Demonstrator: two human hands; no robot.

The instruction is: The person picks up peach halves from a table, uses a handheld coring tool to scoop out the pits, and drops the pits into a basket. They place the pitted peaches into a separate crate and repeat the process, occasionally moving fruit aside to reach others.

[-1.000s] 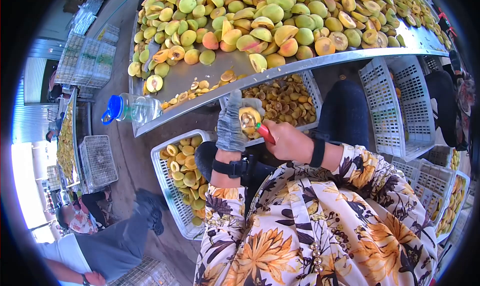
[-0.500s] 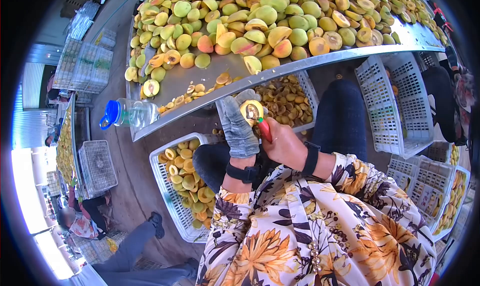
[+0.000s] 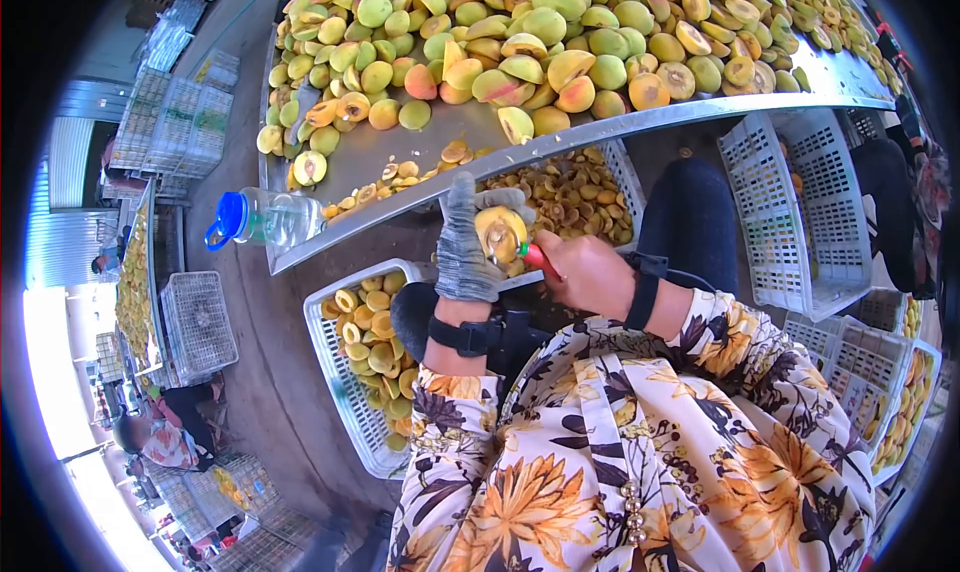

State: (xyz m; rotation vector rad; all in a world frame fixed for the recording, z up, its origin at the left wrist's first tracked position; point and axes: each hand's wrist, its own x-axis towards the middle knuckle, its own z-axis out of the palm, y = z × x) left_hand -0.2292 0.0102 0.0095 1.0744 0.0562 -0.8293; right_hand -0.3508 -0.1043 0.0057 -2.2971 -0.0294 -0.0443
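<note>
My left hand (image 3: 466, 247), in a grey knitted glove, holds a halved yellow peach (image 3: 497, 230) with its cut face turned towards my right hand. The thumb side of the glove points up, close to the metal table edge. My bare right hand (image 3: 592, 278) grips a small red-handled tool (image 3: 541, 260) with a green collar. Its tip meets the cut face of the peach, and the working end is hidden there. Below the hands, a white crate (image 3: 352, 412) of peach halves stands beside my knee. Behind them, another crate (image 3: 632, 187) contains brown-yellow scraps.
Peach halves (image 3: 540, 32) are heaped on the metal table (image 3: 440, 137). A blue-capped bottle (image 3: 285, 220) lies at its left corner. White crates (image 3: 800, 212) stand to the right, some with fruit. A co-worker (image 3: 165, 437) sits at the far left beside another table.
My hands have turned and shifted slightly, with the right moving right and a little down. The peach half has tilted against the tool. At the lower left, a person's leg has mostly left view.
</note>
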